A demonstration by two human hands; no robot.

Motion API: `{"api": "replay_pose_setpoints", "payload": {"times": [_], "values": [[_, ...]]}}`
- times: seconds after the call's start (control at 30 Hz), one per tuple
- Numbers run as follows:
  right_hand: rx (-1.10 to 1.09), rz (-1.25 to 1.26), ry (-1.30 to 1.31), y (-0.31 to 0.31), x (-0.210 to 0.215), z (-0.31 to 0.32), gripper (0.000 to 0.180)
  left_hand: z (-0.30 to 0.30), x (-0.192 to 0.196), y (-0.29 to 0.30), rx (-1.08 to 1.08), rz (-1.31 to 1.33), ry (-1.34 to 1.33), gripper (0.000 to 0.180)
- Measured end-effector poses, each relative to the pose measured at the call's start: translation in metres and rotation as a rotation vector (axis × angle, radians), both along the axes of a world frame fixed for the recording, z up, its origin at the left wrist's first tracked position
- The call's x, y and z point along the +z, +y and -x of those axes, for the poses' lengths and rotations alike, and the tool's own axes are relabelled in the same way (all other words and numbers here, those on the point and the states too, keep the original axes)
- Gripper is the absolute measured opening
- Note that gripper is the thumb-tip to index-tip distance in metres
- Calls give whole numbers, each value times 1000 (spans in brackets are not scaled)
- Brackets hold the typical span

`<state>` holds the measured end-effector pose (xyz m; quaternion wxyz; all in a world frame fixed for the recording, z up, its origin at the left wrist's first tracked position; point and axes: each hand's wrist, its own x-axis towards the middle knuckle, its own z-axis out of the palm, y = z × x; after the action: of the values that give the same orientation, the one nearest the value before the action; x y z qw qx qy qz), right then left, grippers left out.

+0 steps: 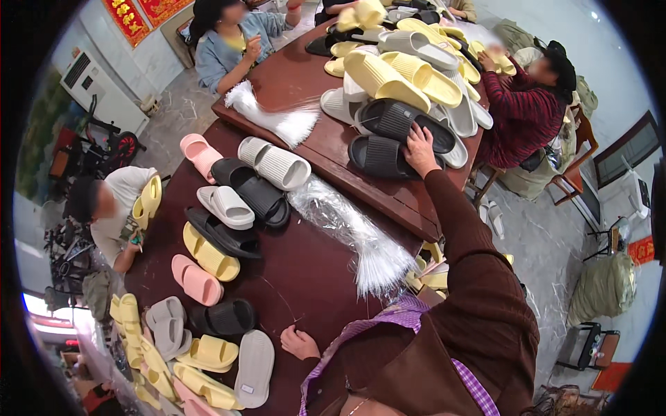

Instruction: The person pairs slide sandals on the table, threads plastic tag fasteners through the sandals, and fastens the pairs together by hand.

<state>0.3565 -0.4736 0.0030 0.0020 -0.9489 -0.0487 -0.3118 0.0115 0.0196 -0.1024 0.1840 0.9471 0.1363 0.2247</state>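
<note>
The right hand (418, 149) rests flat, fingers spread, on a black slipper (388, 158) lying at its 8 o'clock on the table (305, 277). The left hand (300, 342) lies loosely curled and empty at the table edge, a grey slipper (254, 367) just beside it at 8 o'clock.

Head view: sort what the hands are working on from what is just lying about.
In hand:
- right hand reaching onto the black slippers at the pile's edge
- left hand resting on the dark table

Lying about:
- clear bag bundle
- pink slipper
- yellow slipper
- white bag bundle
</note>
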Motion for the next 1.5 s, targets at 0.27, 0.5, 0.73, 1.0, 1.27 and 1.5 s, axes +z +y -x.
{"api": "replay_pose_setpoints", "payload": {"times": [0.27, 0.5, 0.73, 1.0, 1.27, 1.5], "values": [[-18, -19, 55, -41, -3, -58, 47, 2, -7, 2, 31, -88, 71, 23], [-13, 10, 40, -67, -11, -98, 48, 3, -6, 1, 51, -152, 124, 25], [-37, 2, 124, -83, -9, -130, 49, -2, -7, 0, 40, -162, 151, 27], [2, 55, 69, -73, 13, -106, 54, -3, -3, -3, 56, -85, 108, 24], [134, -393, -25, -4, 22, -7, 43, 16, -12, 9, 49, -4, 67, 23], [254, -966, 83, 137, -19, 147, 28, 0, 12, 25, -33, 807, -31, 24]]}}
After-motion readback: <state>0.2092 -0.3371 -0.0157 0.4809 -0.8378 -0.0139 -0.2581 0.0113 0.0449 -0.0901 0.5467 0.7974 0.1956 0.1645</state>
